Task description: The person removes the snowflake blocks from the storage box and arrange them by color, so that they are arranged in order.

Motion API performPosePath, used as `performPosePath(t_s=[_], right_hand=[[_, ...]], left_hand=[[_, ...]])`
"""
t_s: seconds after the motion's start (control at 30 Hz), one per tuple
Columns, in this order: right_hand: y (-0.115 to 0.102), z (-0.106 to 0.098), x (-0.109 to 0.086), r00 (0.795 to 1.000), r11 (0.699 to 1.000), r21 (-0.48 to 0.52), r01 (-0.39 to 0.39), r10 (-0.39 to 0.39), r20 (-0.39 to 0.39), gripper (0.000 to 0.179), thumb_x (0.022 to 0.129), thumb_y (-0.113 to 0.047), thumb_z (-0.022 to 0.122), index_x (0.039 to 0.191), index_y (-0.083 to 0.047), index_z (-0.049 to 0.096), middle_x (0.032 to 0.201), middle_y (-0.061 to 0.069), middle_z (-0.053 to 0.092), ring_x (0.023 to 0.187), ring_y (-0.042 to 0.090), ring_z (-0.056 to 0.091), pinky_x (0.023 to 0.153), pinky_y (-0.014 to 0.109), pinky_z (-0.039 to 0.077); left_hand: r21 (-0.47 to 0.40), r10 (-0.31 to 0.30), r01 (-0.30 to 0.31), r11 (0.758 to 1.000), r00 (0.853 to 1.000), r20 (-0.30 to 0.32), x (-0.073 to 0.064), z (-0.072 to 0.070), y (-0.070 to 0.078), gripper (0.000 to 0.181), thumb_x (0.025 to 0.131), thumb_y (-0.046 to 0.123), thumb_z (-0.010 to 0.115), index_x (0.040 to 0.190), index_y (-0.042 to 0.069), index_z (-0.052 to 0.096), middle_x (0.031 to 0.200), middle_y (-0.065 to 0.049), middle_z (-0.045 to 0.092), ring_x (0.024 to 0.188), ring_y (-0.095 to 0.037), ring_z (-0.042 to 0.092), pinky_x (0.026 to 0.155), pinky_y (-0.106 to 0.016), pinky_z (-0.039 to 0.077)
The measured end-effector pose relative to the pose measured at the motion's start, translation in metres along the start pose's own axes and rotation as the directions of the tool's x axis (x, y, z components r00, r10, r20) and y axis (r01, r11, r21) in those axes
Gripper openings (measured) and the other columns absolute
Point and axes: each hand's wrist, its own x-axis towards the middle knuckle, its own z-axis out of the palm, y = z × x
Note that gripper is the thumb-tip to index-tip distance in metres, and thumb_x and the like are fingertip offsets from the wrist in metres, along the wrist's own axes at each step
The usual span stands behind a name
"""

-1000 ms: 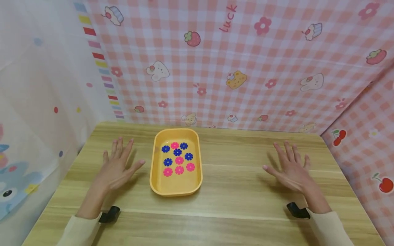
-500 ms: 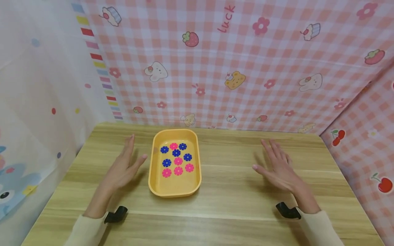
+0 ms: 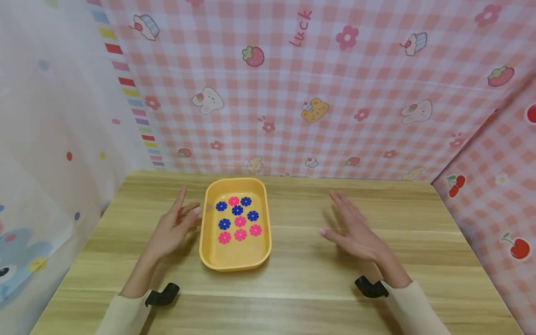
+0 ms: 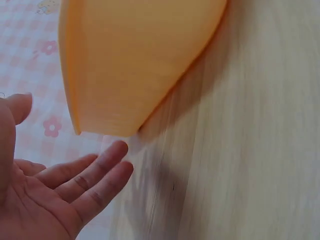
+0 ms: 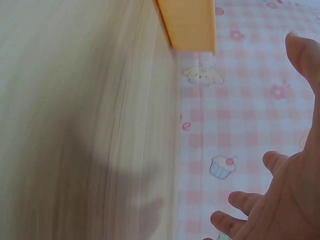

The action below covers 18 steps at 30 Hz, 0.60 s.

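A yellow plastic tray (image 3: 236, 258) lies on the table, left of centre in the head view. Several blue notched discs (image 3: 224, 224) and pink notched discs (image 3: 240, 235), shaped like snowflakes, lie flat inside it. Close to the tray's left side is my left hand (image 3: 169, 232), holding nothing, its fingers spread and a little bent. In the left wrist view the fingertips (image 4: 119, 147) come near the tray's outer wall (image 4: 130, 60). My right hand (image 3: 358, 235) hovers over the table on the tray's right, a wide gap away, thumb apart from the extended fingers.
The wood-grain table (image 3: 293, 284) ends at a pink checked cloth (image 3: 284, 83) behind. A white printed cloth (image 3: 54, 139) hangs on the left, another pink one (image 3: 502, 195) on the right. Black curved pieces (image 3: 163, 295) sit at both wrists.
Both hands have moved inward, the right one leftward across the table, the left one rightward up to the tray. The left fingers have bent somewhat. The head view has shifted slightly.
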Motion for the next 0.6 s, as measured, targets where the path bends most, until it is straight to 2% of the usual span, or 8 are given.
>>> performPosePath(t_s=[0.13, 0.3, 0.4, 0.53, 0.6], right_hand=[[-0.009, 0.002, 0.006, 1.0, 1.0, 0.019, 0.024, -0.024, 0.001, 0.097, 0.095, -0.049, 0.069, 0.166, -0.034, 0.005, 0.174, 0.01, 0.005, 0.158, 0.042, 0.009, 0.118, 0.077, 0.013], [-0.018, 0.003, 0.011, 0.999, 0.998, 0.046, 0.041, -0.041, 0.001, 0.097, 0.095, -0.049, 0.069, 0.165, -0.035, 0.004, 0.174, 0.006, 0.005, 0.158, 0.041, 0.01, 0.118, 0.077, 0.015], [-0.024, 0.004, 0.015, 0.999, 0.996, 0.071, 0.045, -0.045, 0.004, 0.096, 0.096, -0.049, 0.068, 0.165, -0.037, 0.003, 0.174, 0.004, 0.004, 0.159, 0.04, 0.009, 0.119, 0.076, 0.015], [-0.031, 0.005, 0.022, 0.998, 0.991, 0.116, 0.062, -0.063, 0.005, 0.095, 0.097, -0.047, 0.068, 0.166, -0.033, 0.004, 0.174, 0.003, 0.005, 0.159, 0.037, 0.009, 0.121, 0.072, 0.017], [-0.036, 0.006, 0.025, 0.998, 0.989, 0.136, 0.066, -0.068, 0.007, 0.094, 0.098, -0.046, 0.067, 0.166, -0.032, 0.004, 0.174, 0.002, 0.005, 0.159, 0.035, 0.009, 0.122, 0.07, 0.017]], left_hand=[[-0.088, -0.036, 0.036, 0.995, 0.999, 0.003, 0.001, 0.003, 0.001, 0.081, 0.107, 0.04, 0.054, 0.166, 0.02, 0.002, 0.128, -0.025, 0.067, 0.099, -0.02, 0.075, 0.087, -0.035, 0.063], [-0.236, -0.104, 0.109, 0.966, 0.994, 0.034, 0.004, 0.006, 0.001, 0.075, 0.105, 0.025, 0.06, 0.165, 0.01, 0.017, 0.125, -0.029, 0.062, 0.091, -0.014, 0.072, 0.08, -0.036, 0.064], [-0.315, -0.138, 0.152, 0.937, 0.988, 0.064, 0.006, 0.008, -0.001, 0.072, 0.102, 0.017, 0.064, 0.163, 0.008, 0.025, 0.118, -0.018, 0.064, 0.089, -0.015, 0.071, 0.076, -0.036, 0.064], [-0.385, -0.176, 0.195, 0.902, 0.981, 0.084, 0.006, 0.011, -0.005, 0.071, 0.098, 0.01, 0.066, 0.16, 0.009, 0.032, 0.107, -0.003, 0.064, 0.086, -0.014, 0.069, 0.075, -0.033, 0.064], [-0.428, -0.187, 0.206, 0.88, 0.978, 0.087, 0.005, 0.013, -0.006, 0.069, 0.098, 0.009, 0.066, 0.159, 0.01, 0.035, 0.106, -0.002, 0.064, 0.084, -0.013, 0.068, 0.074, -0.031, 0.063]])
